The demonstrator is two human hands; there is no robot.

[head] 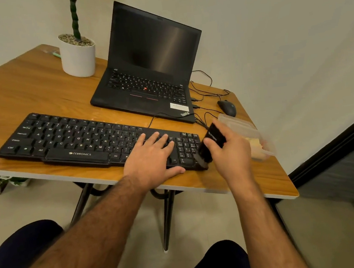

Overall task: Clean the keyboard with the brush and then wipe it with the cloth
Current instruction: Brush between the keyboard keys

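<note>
keyboard [79, 137] flat at desk [12, 95] front edge | left hand [152, 156] fingers straight, pressing keys, likely steadying it | right hand [229, 152] curled round brush [211, 145], bristles at number pad corner | cloth not identifiable

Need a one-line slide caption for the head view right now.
Left hand flat on the black keyboard while the right hand sweeps a black brush over its number pad.

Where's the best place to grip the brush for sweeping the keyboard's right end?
Grip the brush by its flat black upper body, coming from the right, as the right hand does. It tilts with bristles down at the keyboard edge, so the upper body is the free part. The left hand steadies the keys.
</note>
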